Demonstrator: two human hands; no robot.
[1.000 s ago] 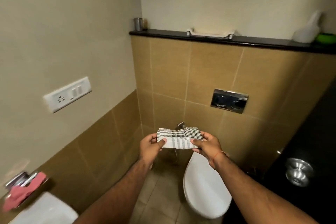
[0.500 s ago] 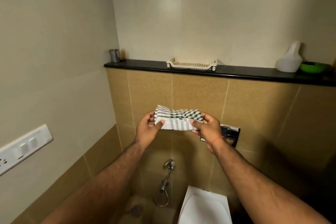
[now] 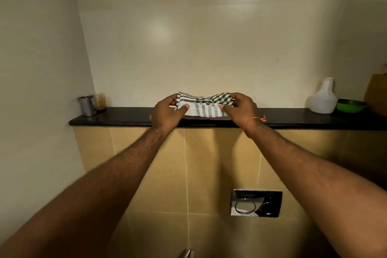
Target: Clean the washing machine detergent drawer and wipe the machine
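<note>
A folded green-and-white checked cloth (image 3: 204, 104) is held flat between both hands over the black stone ledge (image 3: 125, 118). My left hand (image 3: 166, 114) grips its left end and my right hand (image 3: 243, 109) grips its right end, thumbs on top. The cloth covers the spot where the white tray stood earlier, so the tray is hidden. No washing machine or detergent drawer is in view.
On the ledge stand a steel cup (image 3: 87, 105) at the far left and a white plastic bottle (image 3: 321, 98) with a green bowl (image 3: 351, 105) at the right. A chrome flush plate (image 3: 256, 203) is set in the tan tiles below.
Both hands have lifted the cloth from above the toilet up to the ledge, and the view has tilted upward, so the toilet has dropped out of sight.
</note>
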